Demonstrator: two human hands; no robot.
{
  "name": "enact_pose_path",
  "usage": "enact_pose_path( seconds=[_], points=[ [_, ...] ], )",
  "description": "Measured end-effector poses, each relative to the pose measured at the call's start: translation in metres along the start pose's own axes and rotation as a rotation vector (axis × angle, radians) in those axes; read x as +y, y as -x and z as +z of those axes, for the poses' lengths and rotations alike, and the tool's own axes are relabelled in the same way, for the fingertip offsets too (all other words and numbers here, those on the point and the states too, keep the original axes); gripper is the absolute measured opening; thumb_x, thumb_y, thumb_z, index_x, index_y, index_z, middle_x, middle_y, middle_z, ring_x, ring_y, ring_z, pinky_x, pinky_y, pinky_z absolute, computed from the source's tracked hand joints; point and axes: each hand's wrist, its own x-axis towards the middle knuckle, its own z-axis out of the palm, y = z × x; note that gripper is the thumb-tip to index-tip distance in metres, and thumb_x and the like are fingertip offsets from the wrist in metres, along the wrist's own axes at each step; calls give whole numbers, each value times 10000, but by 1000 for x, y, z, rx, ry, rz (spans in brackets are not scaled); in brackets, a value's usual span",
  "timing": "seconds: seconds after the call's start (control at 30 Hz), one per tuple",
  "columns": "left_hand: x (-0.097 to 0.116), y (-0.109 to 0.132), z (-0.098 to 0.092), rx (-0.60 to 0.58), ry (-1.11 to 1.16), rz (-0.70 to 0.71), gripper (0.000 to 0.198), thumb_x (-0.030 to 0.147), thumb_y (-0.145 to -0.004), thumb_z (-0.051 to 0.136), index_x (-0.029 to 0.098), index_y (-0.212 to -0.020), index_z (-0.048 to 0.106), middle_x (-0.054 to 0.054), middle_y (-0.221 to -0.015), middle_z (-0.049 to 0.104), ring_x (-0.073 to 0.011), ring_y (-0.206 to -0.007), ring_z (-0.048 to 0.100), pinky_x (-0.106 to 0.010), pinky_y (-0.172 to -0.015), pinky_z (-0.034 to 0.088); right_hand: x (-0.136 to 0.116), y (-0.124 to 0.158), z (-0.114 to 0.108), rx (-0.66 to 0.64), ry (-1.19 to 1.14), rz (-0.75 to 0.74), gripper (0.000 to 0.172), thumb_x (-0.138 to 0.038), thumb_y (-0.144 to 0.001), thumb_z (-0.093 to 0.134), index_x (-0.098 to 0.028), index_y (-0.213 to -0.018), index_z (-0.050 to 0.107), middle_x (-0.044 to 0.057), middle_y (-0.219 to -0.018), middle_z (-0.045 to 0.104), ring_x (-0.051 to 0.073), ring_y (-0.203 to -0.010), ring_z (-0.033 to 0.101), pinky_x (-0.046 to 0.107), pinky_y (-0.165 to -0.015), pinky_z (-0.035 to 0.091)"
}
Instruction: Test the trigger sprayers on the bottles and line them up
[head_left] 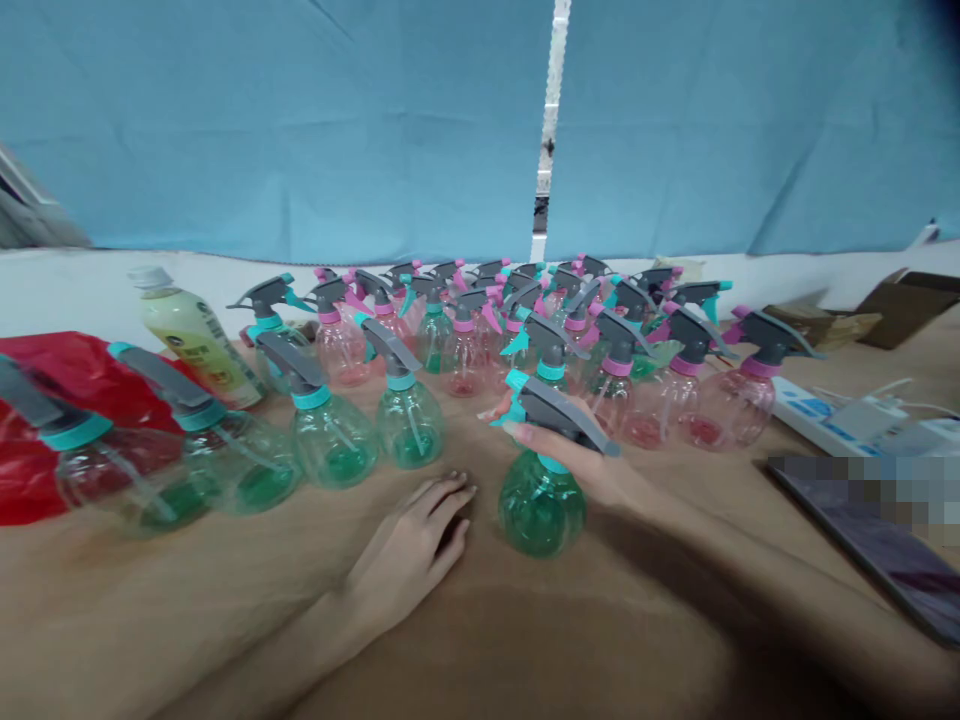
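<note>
My right hand [574, 450] is wrapped round the neck and trigger head of a green spray bottle [541, 510] with a teal collar and grey head. This bottle is upright near the middle of the table. To its left, my left hand [411, 545] lies palm down on the brown tabletop [480, 640], fingers stretched out and holding nothing. The nearest bottle beyond my left hand is another green spray bottle [410, 425]. Several green bottles form a row to the left, and many pink and green ones stand close together behind.
A red plastic bag [150, 400] and a pale drink bottle [196, 340] are at the left. On the right are a white power strip [817, 420], a dark flat device [862, 530] and an open cardboard box [907, 310]. A blue cloth [337, 130] hangs behind.
</note>
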Motion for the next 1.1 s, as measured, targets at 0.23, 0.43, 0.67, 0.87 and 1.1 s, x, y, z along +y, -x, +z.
enact_pose_path(
  seconds=[0.23,0.43,0.67,0.87,1.1],
  points=[
    [-1,0,1,-8,-17,1,326,232,-948,415,212,-1262,502,-61,-1287,559,-229,-1214,495,-421,-1006,415,-3,-2,0,43,72,-29,228,-428,-858,542,-228,-793,632,-19,-693,587,143,-715,577,277,-677,456],
    [-3,1,2,-1,-27,8,320,236,-955,407,203,-1259,502,-61,-1295,554,-226,-1206,503,-418,-1010,414,6,0,-2,41,41,-38,262,-440,-880,511,-225,-768,611,-19,-691,590,130,-664,563,288,-704,464],
    [-2,1,2,6,-24,10,323,247,-951,417,213,-1260,508,-60,-1299,554,-233,-1204,508,-423,-1003,421,5,2,0,49,38,-3,229,-465,-854,538,-254,-825,623,-17,-736,589,153,-727,574,299,-702,473],
    [-2,0,1,9,-20,14,322,242,-948,414,212,-1251,518,-59,-1284,566,-228,-1205,507,-414,-1007,421,2,3,1,22,16,40,216,-446,-839,565,-284,-968,625,-12,-850,639,173,-783,600,332,-767,477],
    [-2,1,1,-20,-37,7,317,228,-954,410,185,-1252,510,-56,-1292,558,-229,-1217,492,-402,-1027,401,6,3,1,-12,-83,14,191,-392,-849,574,-259,-976,625,-20,-806,606,157,-737,566,344,-837,458]
  ],
)
